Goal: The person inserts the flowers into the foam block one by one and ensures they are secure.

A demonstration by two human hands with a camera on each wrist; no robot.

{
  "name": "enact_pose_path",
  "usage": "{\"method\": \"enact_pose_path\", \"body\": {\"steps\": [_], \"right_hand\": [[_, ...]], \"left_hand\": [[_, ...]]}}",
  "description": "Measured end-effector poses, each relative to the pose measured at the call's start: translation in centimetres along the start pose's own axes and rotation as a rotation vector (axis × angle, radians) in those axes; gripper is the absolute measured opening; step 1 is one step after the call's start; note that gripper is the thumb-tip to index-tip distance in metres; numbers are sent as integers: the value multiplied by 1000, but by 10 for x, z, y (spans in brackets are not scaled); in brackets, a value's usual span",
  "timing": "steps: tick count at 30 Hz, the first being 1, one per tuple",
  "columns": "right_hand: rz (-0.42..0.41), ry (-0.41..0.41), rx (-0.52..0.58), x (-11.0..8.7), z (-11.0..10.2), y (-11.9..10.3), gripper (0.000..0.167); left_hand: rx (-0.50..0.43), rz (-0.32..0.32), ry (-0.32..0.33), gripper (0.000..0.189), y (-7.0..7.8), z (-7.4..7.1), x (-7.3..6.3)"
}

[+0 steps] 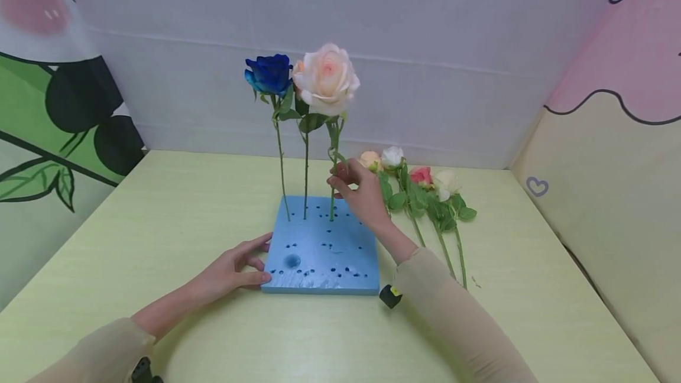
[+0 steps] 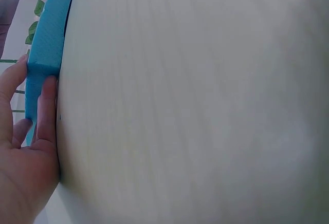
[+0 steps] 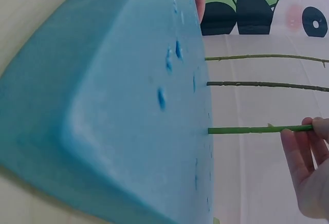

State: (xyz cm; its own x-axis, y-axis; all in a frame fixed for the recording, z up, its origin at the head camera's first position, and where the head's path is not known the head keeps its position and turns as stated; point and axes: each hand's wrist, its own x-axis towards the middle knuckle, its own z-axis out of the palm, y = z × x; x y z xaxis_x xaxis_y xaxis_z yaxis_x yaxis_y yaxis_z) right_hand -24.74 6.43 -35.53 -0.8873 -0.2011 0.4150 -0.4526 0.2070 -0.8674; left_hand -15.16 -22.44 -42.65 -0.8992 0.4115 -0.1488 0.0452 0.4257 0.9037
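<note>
A blue foam block (image 1: pixel 314 253) dotted with holes lies on the table. My left hand (image 1: pixel 236 268) rests against its left side, thumb near the front corner; in the left wrist view its fingers (image 2: pixel 47 111) touch the block's side. My right hand (image 1: pixel 362 191) pinches the green stem of a pale pink rose (image 1: pixel 327 78), whose lower end meets the block's top. The right wrist view shows this stem (image 3: pixel 247 130) between thumb and fingers. To its left stand a blue rose (image 1: pixel 269 74) and another dark-stemmed flower (image 1: pixel 306 158), its bloom mostly hidden behind the pink rose.
Several loose roses lie right of the block, among them a peach one (image 1: pixel 371 161), a white one (image 1: pixel 392 156) and a red one (image 1: pixel 421 175). A small black item (image 1: pixel 391 296) shows by the right sleeve. A pale cloth wall (image 1: pixel 425 105) rises behind the table.
</note>
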Motion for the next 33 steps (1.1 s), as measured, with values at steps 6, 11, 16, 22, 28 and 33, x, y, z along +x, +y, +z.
{"method": "enact_pose_path", "body": {"steps": [6,11,16,22,28,33], "right_hand": [[-6,-2,6,0,0,2,15],[-7,-6,-8,0,0,3,12],[3,-9,-24,0,1,1,10],[32,-22,14,-1,0,-1,14],[50,-25,30,-2,-2,-2,15],[61,-13,30,-3,-4,-5,16]], "left_hand": [[6,-4,1,87,0,0,-1],[-12,-2,-1,86,0,1,-2],[1,-4,4,86,2,1,-3],[14,0,5,86,2,1,-3],[10,3,2,86,1,0,-3],[-3,6,-1,86,0,0,-2]]}}
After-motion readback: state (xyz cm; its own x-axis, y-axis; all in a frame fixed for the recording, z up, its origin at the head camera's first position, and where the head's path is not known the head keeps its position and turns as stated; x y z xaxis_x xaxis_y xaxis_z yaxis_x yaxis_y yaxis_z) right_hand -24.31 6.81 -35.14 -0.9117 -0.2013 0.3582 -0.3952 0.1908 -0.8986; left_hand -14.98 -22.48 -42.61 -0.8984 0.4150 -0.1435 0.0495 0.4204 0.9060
